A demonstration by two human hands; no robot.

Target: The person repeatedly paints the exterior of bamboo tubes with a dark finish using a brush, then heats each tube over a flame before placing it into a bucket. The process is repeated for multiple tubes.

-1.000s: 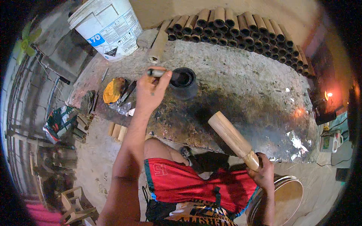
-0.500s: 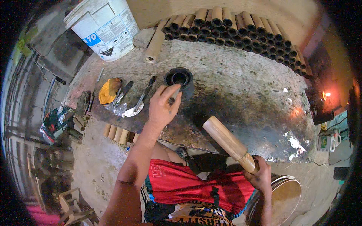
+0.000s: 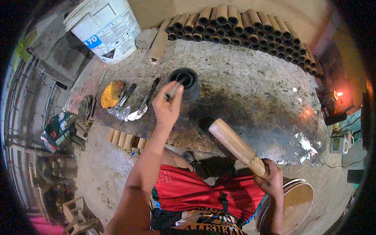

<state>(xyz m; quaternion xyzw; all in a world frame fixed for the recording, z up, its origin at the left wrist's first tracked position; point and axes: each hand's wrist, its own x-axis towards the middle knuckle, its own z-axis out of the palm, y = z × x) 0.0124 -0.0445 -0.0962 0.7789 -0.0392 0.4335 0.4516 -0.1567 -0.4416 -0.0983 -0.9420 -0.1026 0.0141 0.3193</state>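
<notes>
A white bucket [image 3: 86,22] with a printed blue-and-white label stands behind a yellow cloth [image 3: 112,94]. The person's left hand [image 3: 166,107] pinches a slim tool [image 3: 174,90] at the mouth of a black pot [image 3: 191,93], its contents unclear. A pale bamboo piece [image 3: 231,140] slants over the table [image 3: 254,94], before stacked bamboo tubes [image 3: 239,29], its narrow end wrapped by the right hand [image 3: 272,179]. A pale jug [image 3: 342,143] stands far right.

Left hand [image 3: 166,109] blurred; its held tool [image 3: 174,91] partly hidden. Lower end of bamboo piece [image 3: 234,143] covered by right hand [image 3: 272,179]. White bucket [image 3: 105,33], upper left, cropped by top edge.
</notes>
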